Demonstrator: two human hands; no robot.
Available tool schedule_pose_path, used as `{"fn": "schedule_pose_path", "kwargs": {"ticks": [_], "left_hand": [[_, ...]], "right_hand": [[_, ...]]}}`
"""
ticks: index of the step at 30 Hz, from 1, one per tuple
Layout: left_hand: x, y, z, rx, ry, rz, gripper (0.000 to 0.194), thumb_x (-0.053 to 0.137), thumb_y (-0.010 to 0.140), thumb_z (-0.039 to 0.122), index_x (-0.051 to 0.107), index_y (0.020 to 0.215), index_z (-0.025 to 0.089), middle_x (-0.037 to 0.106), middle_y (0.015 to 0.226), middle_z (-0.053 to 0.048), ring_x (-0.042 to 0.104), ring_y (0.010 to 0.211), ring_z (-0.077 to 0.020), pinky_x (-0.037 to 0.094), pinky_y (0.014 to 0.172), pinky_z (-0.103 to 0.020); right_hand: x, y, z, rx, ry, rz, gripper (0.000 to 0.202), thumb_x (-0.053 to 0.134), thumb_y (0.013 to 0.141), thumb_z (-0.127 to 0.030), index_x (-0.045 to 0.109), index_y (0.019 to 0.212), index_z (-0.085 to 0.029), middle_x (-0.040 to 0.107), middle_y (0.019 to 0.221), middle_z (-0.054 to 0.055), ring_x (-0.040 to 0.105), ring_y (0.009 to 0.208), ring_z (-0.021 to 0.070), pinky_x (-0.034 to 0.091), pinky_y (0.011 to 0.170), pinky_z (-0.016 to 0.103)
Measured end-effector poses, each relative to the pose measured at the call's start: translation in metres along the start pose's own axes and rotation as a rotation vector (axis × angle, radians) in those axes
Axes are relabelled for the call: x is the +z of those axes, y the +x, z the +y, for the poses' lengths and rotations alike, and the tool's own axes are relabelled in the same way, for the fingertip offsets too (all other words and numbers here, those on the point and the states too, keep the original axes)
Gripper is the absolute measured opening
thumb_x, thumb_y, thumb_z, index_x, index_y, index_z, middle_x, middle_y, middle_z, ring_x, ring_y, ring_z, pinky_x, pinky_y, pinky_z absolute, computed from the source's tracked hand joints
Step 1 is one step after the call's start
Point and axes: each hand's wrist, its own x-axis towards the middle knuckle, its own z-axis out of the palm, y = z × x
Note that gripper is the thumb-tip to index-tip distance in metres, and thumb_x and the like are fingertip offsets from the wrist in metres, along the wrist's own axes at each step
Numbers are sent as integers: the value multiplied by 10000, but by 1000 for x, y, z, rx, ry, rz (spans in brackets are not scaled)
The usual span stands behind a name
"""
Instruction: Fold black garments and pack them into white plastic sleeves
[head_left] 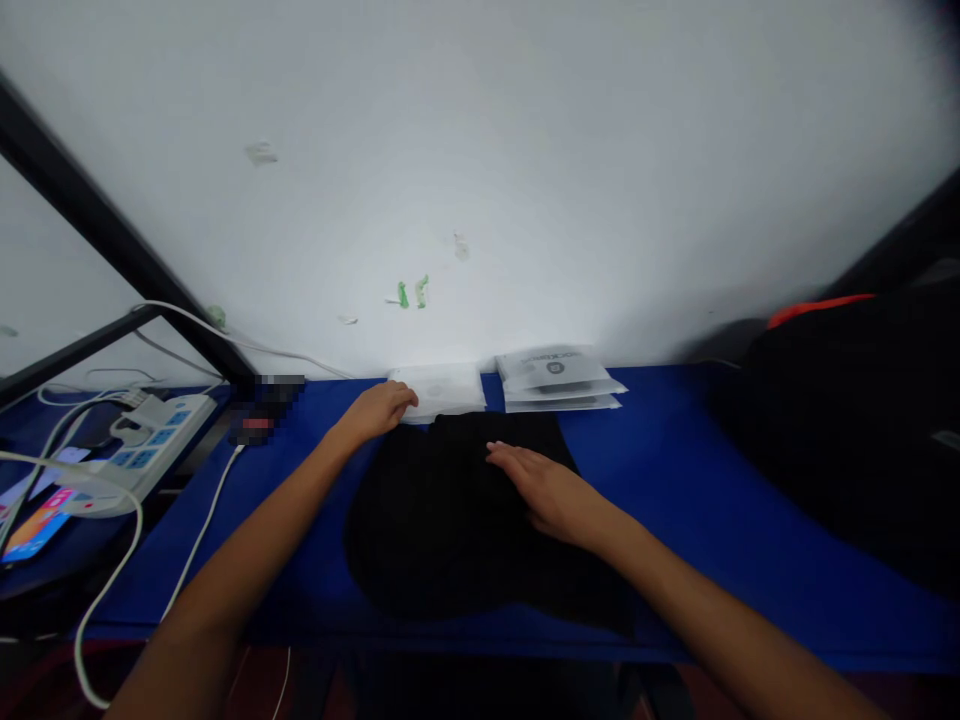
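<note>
A piece of black cloth (435, 520), perhaps a folded garment, lies on the blue table in front of me. My right hand (551, 495) rests on its right part, palm down with the fingers stretched out, holding nothing. My left hand (382, 410) is at the left end of some white plastic packets (450, 385) behind the cloth. Its fingers are curled together over their edge; what they grip, if anything, is hidden. To the right lies another small pile of frosted zip bags (555, 372) with dark print, untouched by either hand.
A power strip (161, 445) with white cables and a lit phone (41, 525) are at the left. Near them lies a partly blurred dark object (259, 425). A large black bag (855, 420) with an orange edge fills the right. A white wall (525, 180) stands behind the blue table (652, 480).
</note>
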Motion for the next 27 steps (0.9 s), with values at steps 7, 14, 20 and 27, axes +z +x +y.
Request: {"fn": "schedule_pose_path", "kwargs": {"ticks": [7, 14, 20, 27], "left_hand": [[-16, -22, 44, -47, 159, 313, 440, 460, 853, 144, 523, 1286, 91, 500, 1069, -146, 477, 1019, -292, 436, 933, -456], [-6, -55, 135, 144, -121, 186, 793, 560, 762, 142, 246, 1487, 210, 464, 1186, -139, 469, 1074, -299, 450, 961, -484], [14, -50, 145, 119, -52, 99, 729, 453, 760, 62, 280, 1465, 132, 433, 1365, -191, 435, 1246, -325, 381, 1053, -489], [18, -44, 161, 286, -31, -37, 963, 462, 681, 62, 14, 1532, 114, 112, 1611, -142, 121, 1474, -334, 226, 1136, -544]], "right_hand": [[-12, -8, 0, -196, -30, 306, 779, 397, 799, 51, 206, 1522, -170, 440, 1469, 190, 369, 1388, 252, 464, 1057, 447], [-12, 2, -17, -381, -64, 431, 556, 417, 930, -70, 339, 1470, -174, 543, 1380, 171, 365, 1390, 287, 450, 1057, 505], [11, 10, -9, 63, -168, 162, 620, 415, 804, 14, 374, 1415, -76, 537, 1332, 251, 539, 1243, 320, 512, 989, 476], [36, 11, -4, 101, -7, 175, 613, 520, 767, -90, 439, 1374, -79, 552, 1324, 242, 524, 1235, 396, 461, 1005, 565]]}}
